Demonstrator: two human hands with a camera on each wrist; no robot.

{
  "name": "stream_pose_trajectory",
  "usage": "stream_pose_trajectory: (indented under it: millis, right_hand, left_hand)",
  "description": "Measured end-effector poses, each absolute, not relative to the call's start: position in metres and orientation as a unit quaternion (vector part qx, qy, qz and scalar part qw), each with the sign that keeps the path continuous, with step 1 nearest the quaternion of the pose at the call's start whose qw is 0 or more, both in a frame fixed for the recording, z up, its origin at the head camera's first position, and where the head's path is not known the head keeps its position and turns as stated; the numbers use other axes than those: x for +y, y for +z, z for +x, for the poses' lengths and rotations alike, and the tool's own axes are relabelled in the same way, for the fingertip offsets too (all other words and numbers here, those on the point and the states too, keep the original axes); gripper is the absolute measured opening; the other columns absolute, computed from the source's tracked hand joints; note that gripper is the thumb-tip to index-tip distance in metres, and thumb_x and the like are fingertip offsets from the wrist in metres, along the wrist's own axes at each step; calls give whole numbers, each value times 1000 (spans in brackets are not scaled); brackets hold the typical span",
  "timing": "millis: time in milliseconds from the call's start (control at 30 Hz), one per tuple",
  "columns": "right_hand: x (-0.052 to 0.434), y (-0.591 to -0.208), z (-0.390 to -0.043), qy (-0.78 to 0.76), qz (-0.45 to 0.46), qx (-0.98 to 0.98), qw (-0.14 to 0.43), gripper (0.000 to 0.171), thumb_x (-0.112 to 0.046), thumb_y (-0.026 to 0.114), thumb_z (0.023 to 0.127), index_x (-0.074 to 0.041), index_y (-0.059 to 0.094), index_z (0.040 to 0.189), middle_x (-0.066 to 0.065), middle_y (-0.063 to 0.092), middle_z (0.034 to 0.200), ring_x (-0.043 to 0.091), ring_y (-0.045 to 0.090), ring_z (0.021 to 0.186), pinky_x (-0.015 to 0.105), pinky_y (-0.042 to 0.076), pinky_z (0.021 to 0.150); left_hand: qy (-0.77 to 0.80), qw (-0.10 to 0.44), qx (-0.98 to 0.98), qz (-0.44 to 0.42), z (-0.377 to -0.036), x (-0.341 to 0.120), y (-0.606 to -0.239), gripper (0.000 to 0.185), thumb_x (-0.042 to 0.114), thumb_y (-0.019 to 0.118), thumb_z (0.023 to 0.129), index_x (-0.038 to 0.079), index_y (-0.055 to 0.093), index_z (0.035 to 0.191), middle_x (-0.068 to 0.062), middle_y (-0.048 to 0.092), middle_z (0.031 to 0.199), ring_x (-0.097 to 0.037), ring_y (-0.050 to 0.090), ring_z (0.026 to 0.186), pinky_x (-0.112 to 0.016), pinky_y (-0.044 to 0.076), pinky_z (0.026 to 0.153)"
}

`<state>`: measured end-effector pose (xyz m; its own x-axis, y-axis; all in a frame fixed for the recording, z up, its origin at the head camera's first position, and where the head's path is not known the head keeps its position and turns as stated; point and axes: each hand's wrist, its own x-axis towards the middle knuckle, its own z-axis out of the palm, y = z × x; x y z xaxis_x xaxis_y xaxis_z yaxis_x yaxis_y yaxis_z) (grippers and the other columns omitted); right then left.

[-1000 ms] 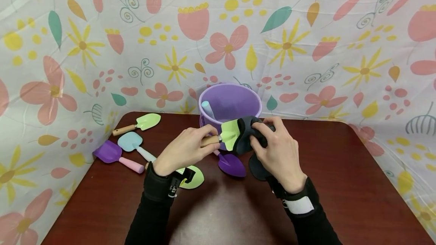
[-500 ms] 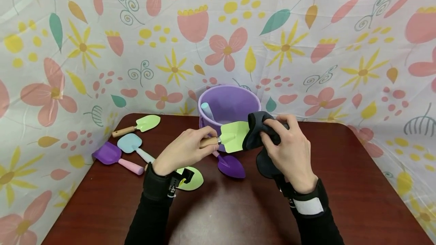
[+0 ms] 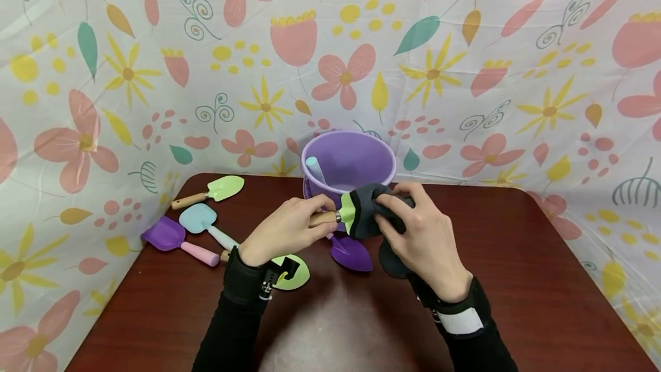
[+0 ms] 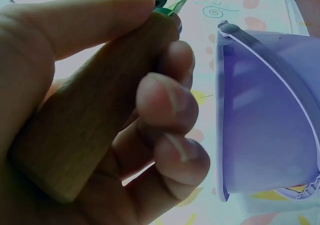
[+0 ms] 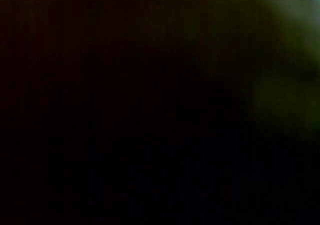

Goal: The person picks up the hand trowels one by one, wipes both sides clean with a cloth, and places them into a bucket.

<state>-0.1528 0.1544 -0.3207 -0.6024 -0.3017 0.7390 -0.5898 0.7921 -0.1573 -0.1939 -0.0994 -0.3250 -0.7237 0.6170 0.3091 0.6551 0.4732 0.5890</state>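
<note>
My left hand (image 3: 289, 225) grips the wooden handle (image 4: 95, 100) of a small light-green garden trowel (image 3: 348, 214), held up in front of the bucket with its blade pointing right. My right hand (image 3: 426, 240) pinches a dark grey cloth (image 3: 368, 211) folded over the blade, so only the part near the handle shows. A loose end of the cloth hangs below my right fingers. Behind both hands stands a purple bucket (image 3: 348, 157) with a pale blue handle (image 3: 315, 169) leaning inside it. The right wrist view is almost entirely dark.
On the left of the brown table (image 3: 170, 314) lie a green trowel (image 3: 225, 188), a pale blue shovel (image 3: 198, 218) and a purple shovel (image 3: 166, 234) with a pink handle. Another green trowel (image 3: 293, 273) lies partly behind my left wrist. A purple trowel (image 3: 351, 254) lies before the bucket.
My right hand slid the cloth right, baring most of the blade, then brought it back left over the blade. My left hand has kept its grip on the handle, moving only slightly.
</note>
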Motion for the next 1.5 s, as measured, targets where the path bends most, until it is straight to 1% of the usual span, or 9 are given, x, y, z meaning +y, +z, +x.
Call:
stream_pose_trajectory:
  millis: [167, 333, 467, 633, 900, 1133, 1300, 1400, 1500]
  right_hand:
    - [147, -324, -155, 182, 288, -869, 359, 31, -14, 82, 78, -12, 72, 107, 11, 55, 111, 23, 61, 84, 43, 53, 55]
    - [141, -330, -159, 176, 300, -872, 344, 29, -16, 82, 79, -13, 72, 106, 10, 55, 110, 21, 59, 80, 40, 52, 53]
    - [141, -334, -161, 174, 295, -879, 332, 28, -17, 81, 80, -13, 72, 106, 9, 55, 109, 20, 58, 77, 38, 51, 51]
    - [147, -334, -163, 183, 265, -885, 335, 29, -19, 81, 80, -14, 72, 107, 9, 55, 111, 20, 58, 76, 38, 49, 49]
    - [154, -335, -165, 202, 209, -897, 334, 29, -18, 79, 82, -14, 72, 110, 10, 54, 114, 22, 59, 72, 38, 46, 47]
    - [164, -328, -167, 212, 169, -897, 350, 29, -20, 79, 82, -14, 72, 110, 10, 55, 113, 24, 60, 70, 42, 46, 46]
    - [172, -324, -169, 226, 136, -893, 365, 27, -19, 78, 84, -12, 72, 110, 12, 55, 112, 29, 61, 74, 49, 47, 50]
    - [177, -323, -169, 242, 116, -887, 375, 27, -17, 77, 84, -9, 71, 110, 15, 54, 112, 32, 60, 76, 51, 47, 55]
    - [181, -323, -169, 264, 101, -878, 386, 28, -15, 77, 85, -6, 71, 110, 18, 53, 112, 35, 58, 78, 53, 46, 60]
  left_hand:
    - [-352, 31, -860, -369, -193, -99, -324, 18, 21, 69, 93, 12, 63, 107, 12, 60, 76, 1, 59, 67, -26, 47, 58]
    - [-336, 44, -864, -373, -193, -100, -324, 19, 21, 70, 92, 13, 62, 108, 11, 60, 76, -2, 55, 64, -26, 46, 56]
    - [-335, 46, -864, -373, -194, -102, -325, 20, 22, 70, 93, 13, 63, 109, 11, 59, 76, -2, 55, 65, -26, 46, 57]
    - [-343, 47, -861, -372, -194, -104, -325, 16, 23, 68, 94, 13, 63, 106, 11, 54, 69, -2, 55, 66, -26, 46, 60]
    - [-347, 40, -863, -366, -190, -103, -323, 17, 25, 63, 97, 13, 63, 108, 13, 61, 76, 0, 57, 66, -27, 45, 57]
    - [-354, 53, -861, -361, -189, -107, -320, 13, 26, 64, 97, 15, 63, 105, 16, 56, 70, -2, 53, 63, -26, 44, 59]
    - [-363, 41, -870, -332, -188, -115, -318, 11, 29, 63, 97, 20, 63, 104, 12, 45, 62, -5, 49, 60, -26, 43, 59]
    - [-372, 37, -867, -330, -188, -119, -316, 12, 30, 63, 97, 21, 63, 105, 11, 48, 65, -7, 49, 61, -28, 43, 60]
    - [-382, 39, -860, -335, -189, -121, -314, 13, 31, 63, 97, 21, 63, 106, 11, 56, 72, -7, 51, 63, -28, 44, 62]
